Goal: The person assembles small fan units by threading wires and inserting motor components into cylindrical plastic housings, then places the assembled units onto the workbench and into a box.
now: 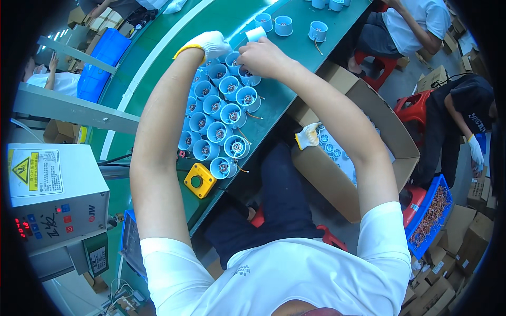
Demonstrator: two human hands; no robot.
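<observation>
My left hand (213, 45), in a white glove with a yellow cuff, reaches over the far end of a cluster of light blue plastic cups (212, 105). Its fingers are curled, and whatever is in them is hidden. Just to the right, my bare right hand (262, 59) bends its closed fingers down at the far cups. What those fingers grip does not show. A paler cup (255, 35) is tilted right behind the right hand; I cannot tell whether they touch. Metal parts sit inside the clustered cups, and short brown wires stick out from several.
More blue cups (283, 25) stand farther along the green bench (274, 97). A yellow box with a green button (200, 180) and a grey control machine (58, 195) are at left. An open carton (337, 181) with a glove (308, 136) on its edge stands at right. Other people work nearby.
</observation>
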